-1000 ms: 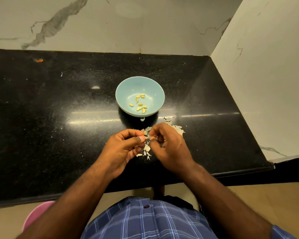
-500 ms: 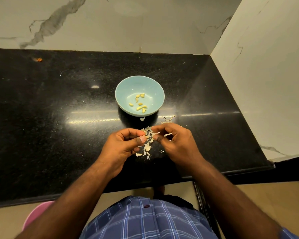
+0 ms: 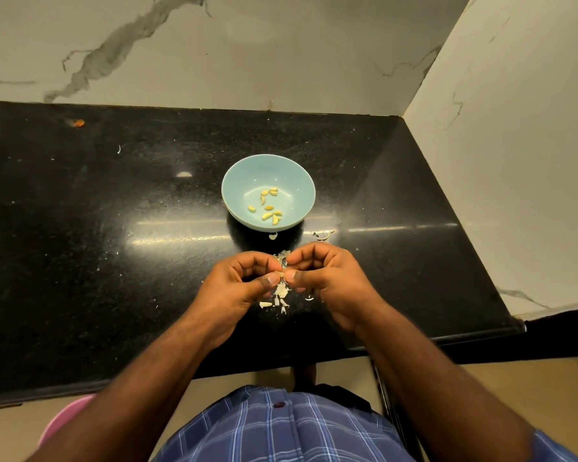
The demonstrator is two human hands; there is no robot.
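Left hand [image 3: 237, 288], right hand [image 3: 331, 281]: fingers pinching garlic clove [image 3: 282, 274] together; bowl [image 3: 228, 203] at 12 o'clock, equally near.

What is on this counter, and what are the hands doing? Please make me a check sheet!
Surface: black speckled counter, shiny, dusted with crumbs.
Job's things: blue bowl holding yellow pieces; small piece held above the scraps.
Clutter: pale husk scraps in front of the bowl; orange speck far left.
Hands: left hand and right hand, fingertips together, both pinch the small piece.
Cables: nothing seen.
Surroundings: marble walls behind and to the right; pink thing and checked shirt below.
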